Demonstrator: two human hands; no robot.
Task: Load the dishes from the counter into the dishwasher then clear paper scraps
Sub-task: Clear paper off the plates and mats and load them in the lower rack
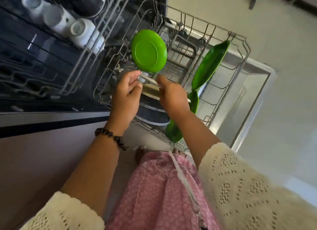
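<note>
Green round plastic plates (148, 51) already stand in your wire lower rack (240, 61); both hands, left (125, 95) and right (171, 95), fingers curled, grip a clear glass (149, 87) not yet placed.

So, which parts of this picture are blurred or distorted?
Head view: wide-angle bend curves the lower rack; the white cups in the upper rack are motion-blurred; the round green plate stays fairly sharp; the glass item between the hands is too smeared to identify.

The only view is from the head, looking steeply down, close above the pulled-out dishwasher rack (223, 71) and floor (283, 75).
</note>
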